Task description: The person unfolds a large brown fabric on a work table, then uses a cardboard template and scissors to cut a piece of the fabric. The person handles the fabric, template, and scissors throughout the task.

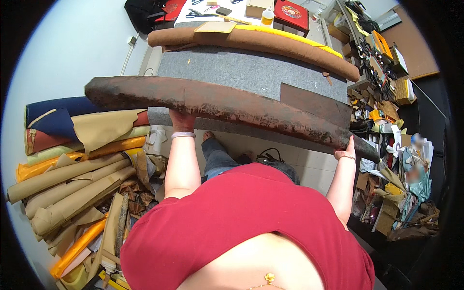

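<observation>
A long roll of dark brown, mottled sheet material [227,105], leather-like, stretches across in front of me, over the near part of the grey felt-topped table [222,67]. My left hand [181,121] grips it from beneath, left of the middle; its fingers are mostly hidden behind the roll. Close to its right end, my right hand [346,150] holds it, with one digit pointing up along the near side. The roll's left end sits higher in view than its right. Behind it, a flat dark brown piece [314,104] lies on the felt.
A brown roll [261,46] and a yellow roll [290,37] lie across the table's far side. Several rolls [72,179] are heaped on my left. Crowded shelves [382,96] with scraps line the right. Scissors [198,13] and a glue bottle [267,17] are on a white table beyond.
</observation>
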### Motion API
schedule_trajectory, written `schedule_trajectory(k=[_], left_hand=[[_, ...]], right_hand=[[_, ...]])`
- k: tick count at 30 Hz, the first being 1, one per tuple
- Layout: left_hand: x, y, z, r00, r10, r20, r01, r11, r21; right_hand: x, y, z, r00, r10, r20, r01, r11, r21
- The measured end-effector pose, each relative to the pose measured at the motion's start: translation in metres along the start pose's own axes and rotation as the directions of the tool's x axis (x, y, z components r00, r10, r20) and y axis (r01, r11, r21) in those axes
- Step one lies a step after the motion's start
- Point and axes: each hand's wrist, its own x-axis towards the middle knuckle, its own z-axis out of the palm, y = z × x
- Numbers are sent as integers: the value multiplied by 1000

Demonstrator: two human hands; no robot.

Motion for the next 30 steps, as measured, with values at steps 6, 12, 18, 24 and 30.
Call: schedule_trajectory(k=[6,12,18,24,30], left_hand=[[32,26,64,846,22,533,168,937,-306],[21,52,86,862,71,502,80,959,-273],[-5,81,95,899,139,416,-62,979,-192],[-18,103,102,914,199,352,-170,979,-114],[-16,115,120,910,261,322,-258,965,-54]], right_hand=[[-9,-1,15,999,-33,-8,33,999,-8],[-8,-15,23,1000,16,-22,-17,999,-27],[18,-31,16,996,71,62,-65,994,-86],[32,-39,11,975,207,75,-186,958,-218],[24,-20,9,996,89,-23,-91,984,-150]])
